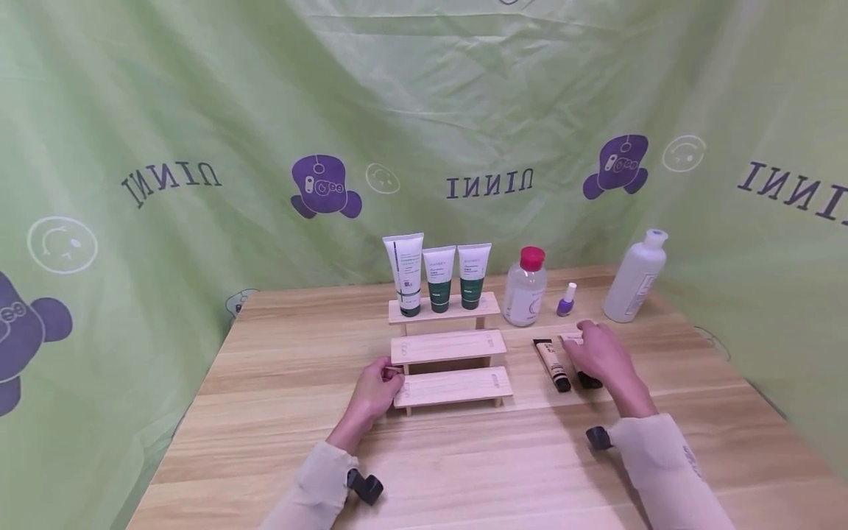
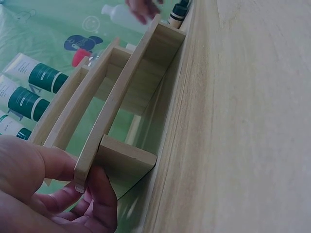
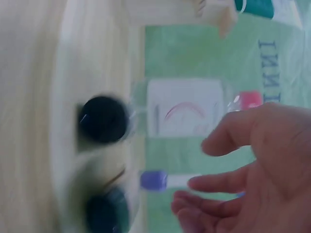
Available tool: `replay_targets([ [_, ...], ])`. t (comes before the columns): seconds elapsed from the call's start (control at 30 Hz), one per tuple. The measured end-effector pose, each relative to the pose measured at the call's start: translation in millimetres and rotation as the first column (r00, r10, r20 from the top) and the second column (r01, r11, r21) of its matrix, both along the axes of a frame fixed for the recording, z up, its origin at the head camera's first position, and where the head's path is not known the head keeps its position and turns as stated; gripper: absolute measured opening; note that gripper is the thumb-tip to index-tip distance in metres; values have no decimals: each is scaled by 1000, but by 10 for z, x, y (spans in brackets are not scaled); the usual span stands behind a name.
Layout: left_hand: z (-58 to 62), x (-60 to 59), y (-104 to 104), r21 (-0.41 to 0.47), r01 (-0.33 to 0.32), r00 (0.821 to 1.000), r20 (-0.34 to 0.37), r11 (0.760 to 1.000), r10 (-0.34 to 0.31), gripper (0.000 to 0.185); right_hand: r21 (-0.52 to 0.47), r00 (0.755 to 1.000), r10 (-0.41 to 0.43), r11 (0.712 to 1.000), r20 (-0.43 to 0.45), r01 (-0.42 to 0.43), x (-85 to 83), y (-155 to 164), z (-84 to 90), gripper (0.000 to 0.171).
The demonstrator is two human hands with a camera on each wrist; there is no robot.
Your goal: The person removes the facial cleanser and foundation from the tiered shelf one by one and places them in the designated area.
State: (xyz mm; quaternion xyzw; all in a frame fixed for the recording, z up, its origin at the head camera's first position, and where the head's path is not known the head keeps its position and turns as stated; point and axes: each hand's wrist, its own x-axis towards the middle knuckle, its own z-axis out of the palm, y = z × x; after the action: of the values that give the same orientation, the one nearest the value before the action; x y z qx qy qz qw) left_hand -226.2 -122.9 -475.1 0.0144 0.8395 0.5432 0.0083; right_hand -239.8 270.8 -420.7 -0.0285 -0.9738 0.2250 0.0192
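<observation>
My left hand point(image 1: 373, 394) pinches the left end of the lowest step of a three-step wooden stand point(image 1: 453, 388), thumb above and fingers beneath in the left wrist view. On its top step, three white-and-green squeeze tubes point(image 1: 439, 281) stand caps down. My right hand point(image 1: 601, 358) hovers over a small tube with a black cap point(image 1: 589, 381), partly hidden in the head view. Its thumb and fingers point(image 3: 218, 182) are spread apart, holding nothing in the right wrist view. Left of it lies a beige tube with a black cap point(image 1: 552, 366).
Behind the small tubes stand a clear bottle with a red cap point(image 1: 525, 294), a purple nail polish bottle point(image 1: 565, 303) and a tall white bottle point(image 1: 634, 283). A green printed curtain point(image 1: 424, 96) hangs around the wooden table point(image 1: 298, 346).
</observation>
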Motion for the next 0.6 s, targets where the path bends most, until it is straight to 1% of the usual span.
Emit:
replay_targets([
  [0.07, 1, 1, -1, 2, -5, 1000, 0, 1000, 5, 29, -63, 996, 23, 998, -87, -29, -28, -74, 52, 57],
  [0.13, 1, 0, -2, 4, -2, 1000, 2, 1000, 2, 29, -121, 983, 52, 990, -177, -75, -54, -137, 113, 52],
  [0.23, 3, -1, -3, 7, 5, 1000, 6, 1000, -5, 27, -190, 960, 93, 971, -264, -146, -104, -227, 212, 49],
  [0.37, 2, -2, -4, -2, 2, 1000, 11, 1000, -2, 26, -257, 940, 138, 940, -311, -223, -173, -382, 348, 55],
  [0.43, -1, -2, -4, 2, 4, 1000, 6, 1000, -4, 27, -293, 929, 160, 919, -335, -264, -213, -465, 410, 55],
  [0.6, -14, 0, 0, 17, 14, 1000, 5, 1000, -14, 30, -341, 894, 212, 870, -394, -356, -308, -649, 528, 52],
])
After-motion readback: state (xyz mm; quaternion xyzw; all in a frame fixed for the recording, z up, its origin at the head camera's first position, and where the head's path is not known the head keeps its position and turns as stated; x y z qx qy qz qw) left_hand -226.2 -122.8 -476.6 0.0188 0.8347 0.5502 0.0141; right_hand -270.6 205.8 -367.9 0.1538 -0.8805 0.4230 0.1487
